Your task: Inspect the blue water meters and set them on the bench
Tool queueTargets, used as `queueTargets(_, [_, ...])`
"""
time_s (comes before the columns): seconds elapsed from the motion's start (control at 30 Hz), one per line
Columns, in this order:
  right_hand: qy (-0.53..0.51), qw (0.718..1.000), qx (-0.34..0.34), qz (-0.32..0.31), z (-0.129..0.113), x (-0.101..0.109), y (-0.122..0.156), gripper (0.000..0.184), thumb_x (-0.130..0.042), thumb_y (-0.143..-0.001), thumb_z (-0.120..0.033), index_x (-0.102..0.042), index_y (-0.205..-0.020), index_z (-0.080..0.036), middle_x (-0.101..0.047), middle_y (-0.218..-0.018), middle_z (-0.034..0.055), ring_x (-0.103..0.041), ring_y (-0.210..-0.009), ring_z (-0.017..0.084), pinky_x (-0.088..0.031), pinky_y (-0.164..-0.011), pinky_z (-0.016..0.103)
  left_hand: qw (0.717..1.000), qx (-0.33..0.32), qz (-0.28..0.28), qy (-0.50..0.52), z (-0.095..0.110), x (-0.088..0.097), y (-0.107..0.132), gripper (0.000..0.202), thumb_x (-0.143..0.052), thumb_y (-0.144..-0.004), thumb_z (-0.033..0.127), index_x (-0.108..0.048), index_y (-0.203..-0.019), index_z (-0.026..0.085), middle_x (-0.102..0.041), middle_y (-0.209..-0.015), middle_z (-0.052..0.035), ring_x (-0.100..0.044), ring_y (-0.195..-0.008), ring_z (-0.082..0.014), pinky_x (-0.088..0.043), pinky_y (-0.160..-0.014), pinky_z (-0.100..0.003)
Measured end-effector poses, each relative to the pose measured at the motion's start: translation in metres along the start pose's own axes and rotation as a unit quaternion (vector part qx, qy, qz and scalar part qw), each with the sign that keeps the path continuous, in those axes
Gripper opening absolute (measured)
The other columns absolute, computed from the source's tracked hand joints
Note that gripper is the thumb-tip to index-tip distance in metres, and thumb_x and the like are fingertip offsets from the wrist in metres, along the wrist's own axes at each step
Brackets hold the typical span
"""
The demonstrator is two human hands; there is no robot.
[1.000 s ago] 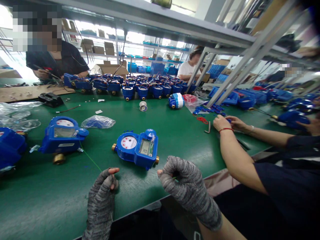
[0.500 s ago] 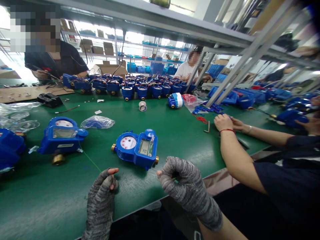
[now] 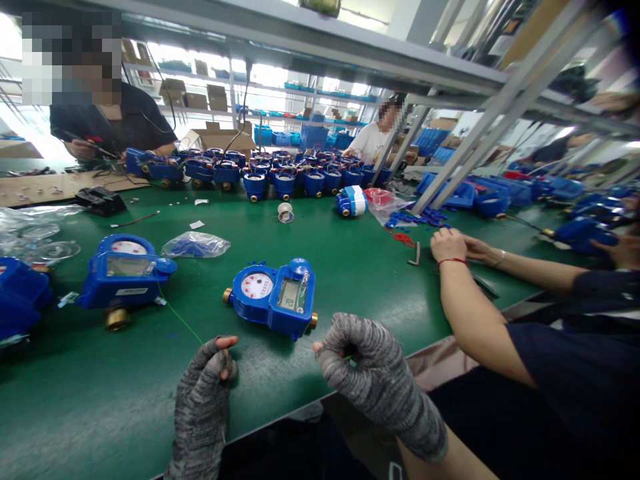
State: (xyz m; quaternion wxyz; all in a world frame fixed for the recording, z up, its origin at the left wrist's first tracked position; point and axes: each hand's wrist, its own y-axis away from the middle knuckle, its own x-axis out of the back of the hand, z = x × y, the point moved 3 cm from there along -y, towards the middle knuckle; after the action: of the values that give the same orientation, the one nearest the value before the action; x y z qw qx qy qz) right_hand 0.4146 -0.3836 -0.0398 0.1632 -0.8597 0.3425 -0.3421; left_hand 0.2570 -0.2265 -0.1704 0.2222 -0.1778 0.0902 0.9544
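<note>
My left hand (image 3: 213,373), in a grey fingerless glove, is closed near the table's front edge. A thin green wire (image 3: 181,320) runs from a blue water meter (image 3: 125,273) on the left to its fingers. My right hand (image 3: 363,357), gloved alike, is curled in a pinch at the edge, with a short bit of green wire showing inside the curl. Between and beyond both hands lies another blue water meter (image 3: 274,297) with brass ends, a round dial and a small display, touched by neither hand.
At right, a co-worker's hands (image 3: 453,247) work beside a hex key (image 3: 415,253). A bag of blue parts (image 3: 195,245), a wire spool (image 3: 285,213) and a wrapped meter (image 3: 351,201) lie farther back. Rows of meters (image 3: 284,183) line the far side. Metal posts (image 3: 450,163) slant down at right.
My hands and the meters stay practically still. At the back, the person in white has reached an arm out to the left.
</note>
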Motion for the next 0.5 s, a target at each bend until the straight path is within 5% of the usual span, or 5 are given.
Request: queueTargets(0.5, [0.011, 1.0, 0.01, -0.015, -0.0009, 0.0003, 0.0012, 0.024, -0.062, -0.077, -0.008, -0.046, -0.062, -0.018, -0.05, -0.059, -0.0073, -0.046, -0.054, 0.005, -0.036, -0.053, 0.018, 1.0, 0.01, 0.007, 0.01, 0.0006, -0.0005, -0.0001, 0.026, -0.08, -0.068, 0.031, -0.076, -0.089, 0.016, -0.057, -0.062, -0.0022, -0.047, -0.056, -0.0115, -0.039, -0.052, -0.021])
